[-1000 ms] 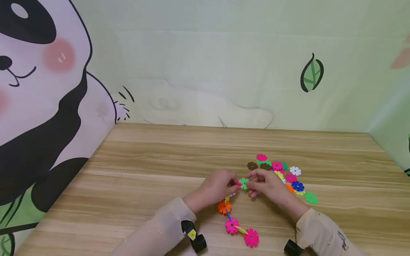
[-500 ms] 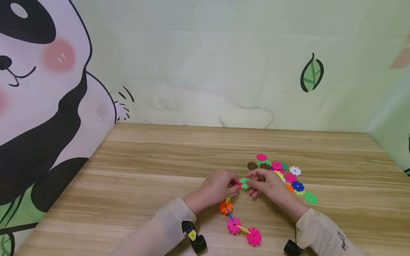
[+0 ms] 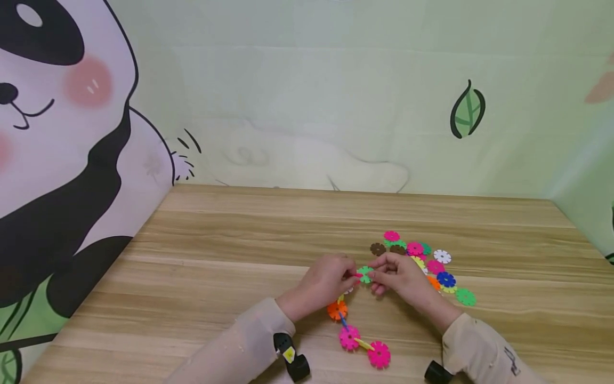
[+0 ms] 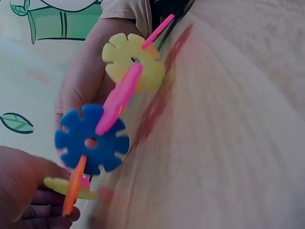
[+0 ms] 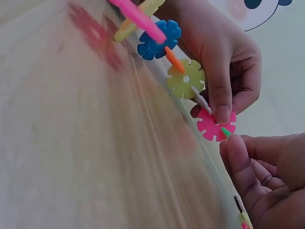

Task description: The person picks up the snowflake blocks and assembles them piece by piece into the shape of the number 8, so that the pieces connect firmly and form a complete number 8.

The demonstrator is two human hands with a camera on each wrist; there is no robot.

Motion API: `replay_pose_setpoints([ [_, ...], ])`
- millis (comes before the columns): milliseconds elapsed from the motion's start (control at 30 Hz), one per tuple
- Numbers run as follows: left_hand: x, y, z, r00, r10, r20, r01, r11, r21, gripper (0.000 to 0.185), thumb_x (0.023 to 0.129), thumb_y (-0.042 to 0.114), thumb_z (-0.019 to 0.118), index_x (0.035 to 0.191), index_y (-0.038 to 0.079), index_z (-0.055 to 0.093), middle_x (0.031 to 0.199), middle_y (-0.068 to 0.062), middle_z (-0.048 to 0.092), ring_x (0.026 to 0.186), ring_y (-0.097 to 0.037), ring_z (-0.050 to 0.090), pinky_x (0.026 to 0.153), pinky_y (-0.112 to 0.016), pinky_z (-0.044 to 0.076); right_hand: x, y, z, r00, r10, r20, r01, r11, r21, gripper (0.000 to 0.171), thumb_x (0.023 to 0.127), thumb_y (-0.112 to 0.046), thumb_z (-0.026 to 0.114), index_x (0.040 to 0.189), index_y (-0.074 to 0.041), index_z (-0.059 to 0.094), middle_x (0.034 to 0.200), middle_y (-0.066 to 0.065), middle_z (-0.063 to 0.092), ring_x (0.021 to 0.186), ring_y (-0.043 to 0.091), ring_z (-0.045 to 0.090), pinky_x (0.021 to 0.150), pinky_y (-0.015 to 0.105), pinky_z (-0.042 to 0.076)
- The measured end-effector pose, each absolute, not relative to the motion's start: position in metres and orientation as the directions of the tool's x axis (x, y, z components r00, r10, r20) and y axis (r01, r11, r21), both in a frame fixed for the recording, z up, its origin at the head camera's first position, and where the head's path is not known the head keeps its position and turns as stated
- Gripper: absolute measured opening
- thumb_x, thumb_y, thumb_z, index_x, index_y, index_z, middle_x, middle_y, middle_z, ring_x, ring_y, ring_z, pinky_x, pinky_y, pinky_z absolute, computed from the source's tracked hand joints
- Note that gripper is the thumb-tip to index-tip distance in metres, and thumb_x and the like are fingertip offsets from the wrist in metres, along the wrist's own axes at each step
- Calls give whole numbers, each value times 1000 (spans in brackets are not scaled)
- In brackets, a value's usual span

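you are at the joining step: your left hand (image 3: 322, 285) pinches the top end of the snowflake chain (image 3: 352, 330), thumb and forefinger curled on its last pink disc (image 5: 215, 125), while your right hand (image 3: 402, 278) pinches a green disc (image 3: 365, 274) edge-on against it. both grips are narrow and closed on plastic, not idle. the right wrist view shows the green edge touching the pink disc's rim, but whether the slots have already bitten is too small to tell.

the chain trails from your left fingers toward 6 o'clock across the bench (image 3: 230, 250): an orange disc (image 3: 337, 309), then two pink ones, the lowest near the front edge. the loose pile (image 3: 427, 264) of spare discs lies at about 2 o'clock from your right hand, just beyond its knuckles.

the next move, as i judge it, calls for lining one green slot square with a pink slot, at right angles, then pressing the two together while your left hand holds the chain steady. push straight; a skewed push could twist the joints below.
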State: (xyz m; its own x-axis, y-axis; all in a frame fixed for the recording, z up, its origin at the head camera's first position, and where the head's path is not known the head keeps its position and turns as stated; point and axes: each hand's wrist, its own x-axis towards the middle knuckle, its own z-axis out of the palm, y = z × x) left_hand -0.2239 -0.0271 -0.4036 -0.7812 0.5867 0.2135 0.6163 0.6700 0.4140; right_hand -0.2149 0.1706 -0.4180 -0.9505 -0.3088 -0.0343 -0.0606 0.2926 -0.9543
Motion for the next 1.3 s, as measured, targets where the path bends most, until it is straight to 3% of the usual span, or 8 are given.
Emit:
replay_pose_setpoints([
  [200, -224, -26, -403, -809, 564, 168, 573, 691, 440, 19, 85, 24, 72, 76, 12, 62, 67, 5, 56, 57, -4, 44, 51, -14, 36, -216, 169, -419, -941, -338, -6, -105, 311, -945, 30, 92, -7, 62, 114, 12, 55, 85, 18, 68, 65, 12, 65, 61, 26, 57],
  [400, -224, -24, -403, -832, 542, 121, 538, 733, 417, 41, 82, 40, 74, 110, 12, 63, 85, 1, 65, 66, -6, 51, 55, -16, 40, -217, 167, -419, -950, -312, -13, -103, 352, -930, 29, 90, -11, 65, 111, 6, 54, 83, 14, 70, 61, 14, 63, 51, 27, 52],
  [500, -224, -23, -405, -821, 554, 137, 559, 731, 392, 49, 81, 41, 75, 119, 13, 63, 93, 0, 66, 72, -7, 53, 59, -16, 41, -217, 166, -418, -949, -316, -21, -97, 353, -931, 27, 90, -11, 65, 109, 4, 53, 83, 13, 70, 61, 14, 62, 49, 26, 51],
  [800, -225, -23, -408, -819, 552, 157, 563, 717, 411, 32, 83, 31, 75, 110, 13, 68, 89, 1, 64, 74, -6, 52, 62, -15, 41, -216, 171, -412, -949, -315, 8, -160, 459, -874, 28, 90, -19, 67, 109, 1, 60, 90, 13, 69, 67, 15, 63, 52, 27, 52],
  [1100, -223, -23, -407, -834, 528, 162, 543, 730, 414, 30, 82, 29, 76, 104, 11, 69, 84, 2, 60, 72, -7, 51, 62, -16, 41, -220, 193, -391, -956, -267, 120, -273, 666, -694, 23, 89, -16, 68, 106, -1, 65, 88, 7, 68, 70, 13, 57, 52, 23, 47],
  [1300, -223, -24, -407, -829, 531, 175, 553, 729, 403, 31, 82, 29, 76, 105, 10, 69, 86, 1, 61, 73, -7, 51, 63, -17, 42, -222, 209, -383, -965, -227, 132, -261, 784, -562, 15, 87, -12, 69, 99, -3, 66, 91, 8, 69, 78, 17, 60, 64, 23, 48],
])
